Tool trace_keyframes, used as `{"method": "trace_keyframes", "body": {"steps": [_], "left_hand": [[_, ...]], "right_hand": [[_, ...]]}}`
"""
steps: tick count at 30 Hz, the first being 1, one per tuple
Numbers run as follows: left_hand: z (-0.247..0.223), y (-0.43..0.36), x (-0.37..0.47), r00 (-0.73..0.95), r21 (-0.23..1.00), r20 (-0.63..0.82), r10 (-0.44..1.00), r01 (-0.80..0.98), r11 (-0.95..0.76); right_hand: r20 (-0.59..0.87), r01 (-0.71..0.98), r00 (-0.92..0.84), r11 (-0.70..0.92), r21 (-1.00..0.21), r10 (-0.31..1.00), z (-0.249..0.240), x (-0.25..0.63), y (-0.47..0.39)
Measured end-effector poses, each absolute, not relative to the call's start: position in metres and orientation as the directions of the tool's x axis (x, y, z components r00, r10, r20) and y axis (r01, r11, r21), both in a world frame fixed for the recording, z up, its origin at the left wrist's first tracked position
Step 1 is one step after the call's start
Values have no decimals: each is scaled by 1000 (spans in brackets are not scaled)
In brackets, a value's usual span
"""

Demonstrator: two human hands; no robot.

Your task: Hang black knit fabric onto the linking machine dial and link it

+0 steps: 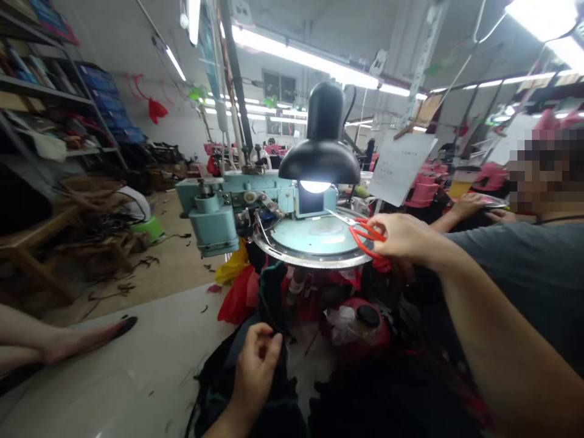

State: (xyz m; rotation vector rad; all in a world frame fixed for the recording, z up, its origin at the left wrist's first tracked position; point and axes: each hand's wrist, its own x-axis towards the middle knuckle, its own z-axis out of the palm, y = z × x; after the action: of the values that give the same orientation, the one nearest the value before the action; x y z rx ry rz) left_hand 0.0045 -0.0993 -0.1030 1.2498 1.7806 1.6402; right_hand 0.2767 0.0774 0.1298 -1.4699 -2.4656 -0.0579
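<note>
Right hand (401, 237) raised at the right edge of the round machine plate (314, 258), fingers closed around the red handles of small scissors (365, 237); thin blades pointing left over the plate, under the black lamp (322, 149). Left hand (258, 359) lower down, below the plate, fingers and thumb pinched together on dark fabric (274, 292) hanging from the machine. More of this dark fabric spread over the lap, around the left wrist.

Scissors just above the plate's right rim, not possible to tell if touching it. Lamp lit, directly over the plate's back part. Teal machine body (214, 213) to the left of the plate. Red cloth (237, 298) and a bit of yellow one under the machine, left of the dark fabric. Clear plastic with a black cap (367, 315) on red material under the plate.

At right, another person in grey shirt (524, 274), very near, a hand (468, 207) resting on the next workplace. White paper sheet (399, 167) hanging behind the lamp. At far left, a bare foot (73, 344) on the pale floor.
</note>
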Motion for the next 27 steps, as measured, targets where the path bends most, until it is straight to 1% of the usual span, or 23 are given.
{"method": "trace_keyframes", "body": {"steps": [1, 2, 3, 4, 5, 7, 9, 10, 12, 14, 16, 19, 21, 24, 27], "left_hand": [[-99, -90, -9, -596, 964, 217, 773, 253, -76], [-95, -79, -22, -653, 978, 188, 734, 196, -76], [-91, -66, -35, -679, 981, 182, 711, 169, -89], [-87, -51, -46, -697, 984, 177, 695, 146, -103], [-84, -37, -55, -704, 988, 157, 693, 111, -110], [-79, -11, -65, -678, 995, 88, 729, 31, -92], [-80, 4, -66, -627, 997, 10, 779, -52, -55], [-82, 7, -65, -607, 995, -21, 794, -92, -44], [-89, 1, -61, -597, 986, -53, 801, -160, -54], [-95, -13, -58, -614, 974, -58, 787, -208, -90], [-101, -30, -59, -631, 965, -60, 773, -236, -118], [-106, -48, -63, -637, 957, -75, 768, -263, -124], [-109, -54, -65, -632, 956, -86, 770, -270, -115], [-112, -56, -65, -624, 964, -88, 776, -250, -91], [-113, -58, -67, -639, 981, -49, 768, -176, -83]], "right_hand": [[290, 814, -444, 517, -265, 848, 123, 290, 59], [311, 696, -464, 558, -451, 830, 112, 302, 39], [318, 552, -477, 561, -617, 819, 100, 309, 19], [304, 441, -500, 540, -717, 811, 85, 311, -1], [305, 372, -510, 526, -764, 804, 70, 307, -20], [240, 333, -573, 491, -805, 783, 39, 282, -49], [94, 309, -722, 441, -842, 686, 10, 242, -65], [40, 295, -756, 395, -870, 653, -3, 220, -69], [-22, 247, -753, 251, -936, 658, -26, 179, -67], [-85, 267, -678, 138, -954, 730, -43, 150, -58], [-121, 348, -640, 146, -926, 759, -52, 133, -44], [-138, 469, -650, 250, -847, 748, -52, 115, -19], [-150, 518, -645, 284, -807, 749, -48, 101, -3], [-150, 529, -635, 285, -799, 758, -44, 78, 8], [-147, 496, -654, 273, -825, 742, -33, 76, -10]]}}
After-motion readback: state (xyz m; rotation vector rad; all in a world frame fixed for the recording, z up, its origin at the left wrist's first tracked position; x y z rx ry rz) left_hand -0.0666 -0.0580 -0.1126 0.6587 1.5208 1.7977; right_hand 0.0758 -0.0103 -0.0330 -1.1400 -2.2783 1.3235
